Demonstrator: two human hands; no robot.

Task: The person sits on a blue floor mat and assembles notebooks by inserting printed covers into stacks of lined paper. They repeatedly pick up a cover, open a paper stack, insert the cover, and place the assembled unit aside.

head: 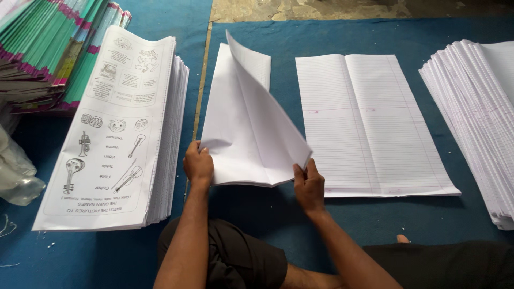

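A large white sheet (pixel 243 123) lies on the blue mat in front of me, with its top layer lifted and curling over toward the left. My left hand (pixel 198 163) pinches the sheet's near left corner. Over at the near right corner, my right hand (pixel 308 184) grips the raised edge. A flat ruled sheet (pixel 369 123) with a centre crease lies just to the right, apart from both hands.
A thick stack of printed sheets with instrument drawings (pixel 115 134) sits at the left. Coloured booklets (pixel 43 48) pile at the far left, with a plastic bag (pixel 16 171) below them. A fanned stack of ruled paper (pixel 482 118) fills the right. My knees are at the bottom.
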